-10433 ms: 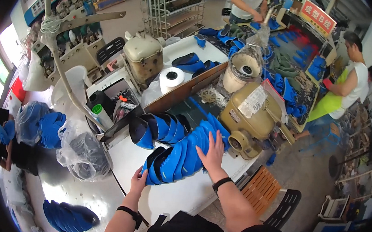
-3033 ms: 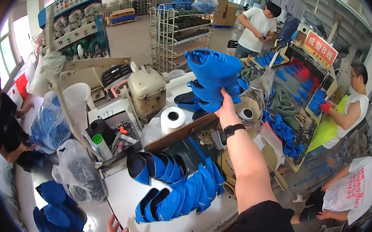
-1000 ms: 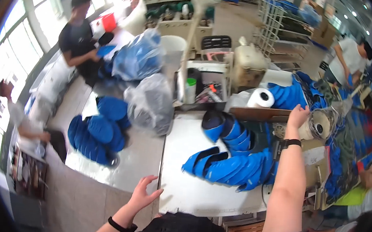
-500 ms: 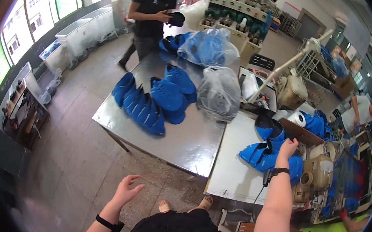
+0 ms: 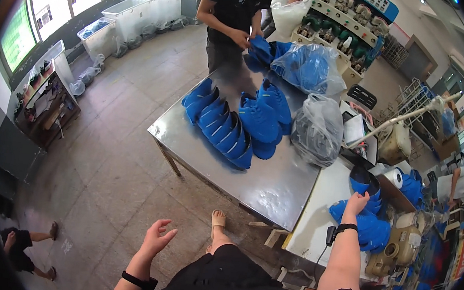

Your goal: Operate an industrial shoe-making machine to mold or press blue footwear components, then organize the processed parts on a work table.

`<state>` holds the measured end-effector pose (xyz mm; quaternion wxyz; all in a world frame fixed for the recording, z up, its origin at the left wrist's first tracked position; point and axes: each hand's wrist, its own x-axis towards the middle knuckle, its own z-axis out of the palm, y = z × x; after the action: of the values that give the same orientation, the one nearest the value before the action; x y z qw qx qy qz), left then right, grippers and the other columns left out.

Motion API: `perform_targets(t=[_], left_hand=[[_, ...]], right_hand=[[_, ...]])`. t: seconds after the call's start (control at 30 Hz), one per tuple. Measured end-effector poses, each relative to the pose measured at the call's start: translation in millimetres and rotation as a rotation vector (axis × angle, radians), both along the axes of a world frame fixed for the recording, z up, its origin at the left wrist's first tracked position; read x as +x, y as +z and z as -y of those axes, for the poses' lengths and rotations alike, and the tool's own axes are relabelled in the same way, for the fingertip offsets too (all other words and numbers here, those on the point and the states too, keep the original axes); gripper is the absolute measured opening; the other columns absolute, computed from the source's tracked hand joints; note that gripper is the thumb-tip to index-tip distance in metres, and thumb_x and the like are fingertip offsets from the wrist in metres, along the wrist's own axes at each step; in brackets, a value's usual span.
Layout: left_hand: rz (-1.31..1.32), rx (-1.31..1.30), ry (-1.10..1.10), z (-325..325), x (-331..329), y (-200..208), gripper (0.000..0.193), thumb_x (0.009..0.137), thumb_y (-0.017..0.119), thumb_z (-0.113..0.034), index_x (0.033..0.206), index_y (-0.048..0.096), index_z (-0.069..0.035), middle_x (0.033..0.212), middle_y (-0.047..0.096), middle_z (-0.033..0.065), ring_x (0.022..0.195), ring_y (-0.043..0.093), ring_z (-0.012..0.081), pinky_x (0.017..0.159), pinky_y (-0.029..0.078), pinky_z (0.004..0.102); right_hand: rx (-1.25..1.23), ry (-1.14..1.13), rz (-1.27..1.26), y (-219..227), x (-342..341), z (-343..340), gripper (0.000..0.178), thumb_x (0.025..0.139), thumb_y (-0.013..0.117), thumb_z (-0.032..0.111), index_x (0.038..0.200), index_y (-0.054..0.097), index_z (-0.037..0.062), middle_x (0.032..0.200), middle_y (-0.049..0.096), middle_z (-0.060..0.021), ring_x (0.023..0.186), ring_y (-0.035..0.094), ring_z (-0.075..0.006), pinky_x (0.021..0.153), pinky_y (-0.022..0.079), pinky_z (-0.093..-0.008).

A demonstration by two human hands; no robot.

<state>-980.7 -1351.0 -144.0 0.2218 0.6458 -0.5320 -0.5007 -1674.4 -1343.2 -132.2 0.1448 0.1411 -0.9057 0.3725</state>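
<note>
My right hand (image 5: 356, 203) reaches over the white table to a stack of blue shoe uppers (image 5: 369, 226). Its fingers are curled together at the edge of one upper, and the fingertips are partly hidden. My left hand (image 5: 157, 239) hangs over the floor in front of me, fingers apart, holding nothing. On the metal table ahead, a row of nested blue uppers (image 5: 225, 132) lies beside another pile of blue uppers (image 5: 260, 119).
A clear plastic bag (image 5: 317, 130) and a bag of blue uppers (image 5: 309, 68) sit on the metal table (image 5: 212, 179). Tan jugs (image 5: 393, 253) stand right of my arm. Across the table stands a co-worker (image 5: 235, 18) holding a blue piece. A pole (image 5: 405, 120) slants above the open box.
The view has swung left, so the tables appear farther right. My right hand has drawn slightly nearer along the stack. The co-worker, who held a dark piece, now handles a blue one.
</note>
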Motion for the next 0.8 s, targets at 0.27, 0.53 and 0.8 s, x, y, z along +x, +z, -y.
perform_targets(t=[0.27, 0.53, 0.8], left_hand=[[0.054, -0.036, 0.016, 114.6, 4.2, 2.7, 0.055, 0.081, 0.076, -0.034, 0.124, 0.058, -0.007, 0.124, 0.061, 0.0146, 0.114, 0.059, 0.0300, 0.091, 0.050, 0.0408], [0.132, -0.071, -0.117, 266.5, -28.0, 23.0, 0.058, 0.080, 0.076, -0.035, 0.126, 0.057, -0.006, 0.124, 0.061, 0.0153, 0.115, 0.059, 0.0308, 0.093, 0.049, 0.0417], [0.083, -0.248, -0.038, 375.5, -35.3, 0.7, 0.053, 0.081, 0.077, -0.028, 0.123, 0.056, -0.004, 0.122, 0.062, 0.0152, 0.113, 0.060, 0.0304, 0.091, 0.049, 0.0388]], right_hand=[[-0.082, -0.062, 0.030, -40.0, 3.5, 51.5, 0.049, 0.087, 0.049, 0.004, 0.136, 0.041, 0.0006, 0.108, 0.060, -0.0223, 0.095, 0.060, -0.0377, 0.086, 0.045, -0.0452], [-0.151, -0.078, 0.127, -69.3, 10.2, 91.8, 0.054, 0.085, 0.053, 0.001, 0.137, 0.039, 0.0048, 0.094, 0.058, -0.0133, 0.082, 0.058, -0.0275, 0.081, 0.046, -0.0398], [-0.229, -0.072, 0.152, -54.4, 66.2, 119.5, 0.057, 0.085, 0.054, 0.000, 0.139, 0.038, 0.0094, 0.086, 0.054, -0.0073, 0.077, 0.054, -0.0212, 0.075, 0.046, -0.0356]])
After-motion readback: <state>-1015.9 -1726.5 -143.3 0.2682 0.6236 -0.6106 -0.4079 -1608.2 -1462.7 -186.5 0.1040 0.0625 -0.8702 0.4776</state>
